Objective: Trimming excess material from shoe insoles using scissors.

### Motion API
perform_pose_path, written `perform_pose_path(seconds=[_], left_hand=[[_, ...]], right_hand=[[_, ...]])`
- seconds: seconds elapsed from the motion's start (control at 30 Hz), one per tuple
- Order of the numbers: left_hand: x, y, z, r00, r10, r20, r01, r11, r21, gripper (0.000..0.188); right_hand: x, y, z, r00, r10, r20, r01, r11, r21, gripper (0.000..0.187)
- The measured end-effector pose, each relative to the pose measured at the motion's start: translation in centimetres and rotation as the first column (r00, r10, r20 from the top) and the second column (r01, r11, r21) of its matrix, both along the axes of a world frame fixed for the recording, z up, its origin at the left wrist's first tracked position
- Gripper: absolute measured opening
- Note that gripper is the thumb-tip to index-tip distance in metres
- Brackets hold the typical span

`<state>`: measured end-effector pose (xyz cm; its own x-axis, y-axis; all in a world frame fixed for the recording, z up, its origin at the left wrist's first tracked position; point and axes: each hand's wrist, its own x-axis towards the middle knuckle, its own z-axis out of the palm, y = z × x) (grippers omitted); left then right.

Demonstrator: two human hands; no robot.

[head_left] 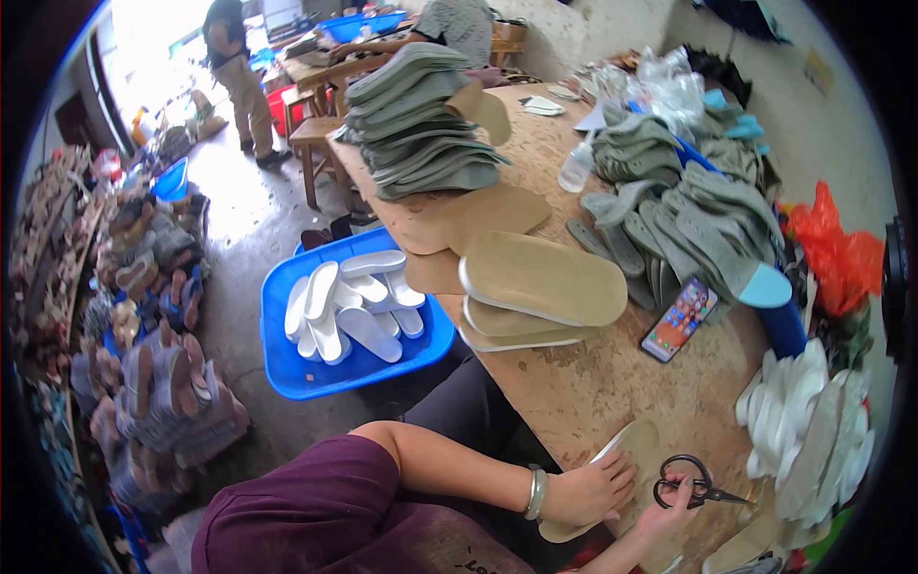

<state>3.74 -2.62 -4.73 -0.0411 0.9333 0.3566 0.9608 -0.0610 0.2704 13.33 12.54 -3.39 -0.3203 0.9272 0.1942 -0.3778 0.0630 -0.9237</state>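
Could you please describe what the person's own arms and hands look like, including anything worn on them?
The left arm has a dark purple short sleeve. A pale, rounded bangle circles the left wrist. The left hand and right hand both lack gloves. The right sleeve is out of view.

Pale wall (841,143) along right side, small brownish patch (818,72) high on it. Off-white back wall (559,38) behind, blotchy surface. Grey, smooth floor (244,316): dull and shadowed nearer, shiny with glare toward upper left. Strong daylight (158,38) at upper left, washed out to white; doorway or window, cannot tell. Worn wooden table (703,411) across right half, top stained and scuffed. Wooden stool (316,134) near table's far left side. Second table (299,72) farther back, toward light.
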Motion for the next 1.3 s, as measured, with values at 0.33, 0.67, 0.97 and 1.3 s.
perform_pose_path(seconds=[0.33,0.67,0.97,1.3], left_hand=[[-0.4,0.3,1.4,0.996,0.036,0.078,-0.032,0.998,-0.057,0.066],[-0.8,0.3,2.2,0.997,0.013,0.071,-0.006,0.995,-0.102,0.058],[-1.0,0.5,1.9,0.997,0.001,0.071,0.000,1.000,-0.018,0.055],[-0.6,0.1,1.6,0.999,0.032,0.038,-0.031,0.999,-0.019,0.053]], right_hand=[[0.9,-0.4,-0.7,0.986,-0.126,-0.106,0.114,0.986,-0.118,0.010],[1.7,-0.5,-2.1,0.989,0.000,-0.147,-0.005,1.000,-0.029,0.023],[1.5,-0.2,-3.0,0.984,-0.048,-0.171,0.056,0.997,0.044,0.031],[0.3,-0.4,-1.5,0.967,-0.097,-0.234,0.097,0.995,-0.012,0.030]])
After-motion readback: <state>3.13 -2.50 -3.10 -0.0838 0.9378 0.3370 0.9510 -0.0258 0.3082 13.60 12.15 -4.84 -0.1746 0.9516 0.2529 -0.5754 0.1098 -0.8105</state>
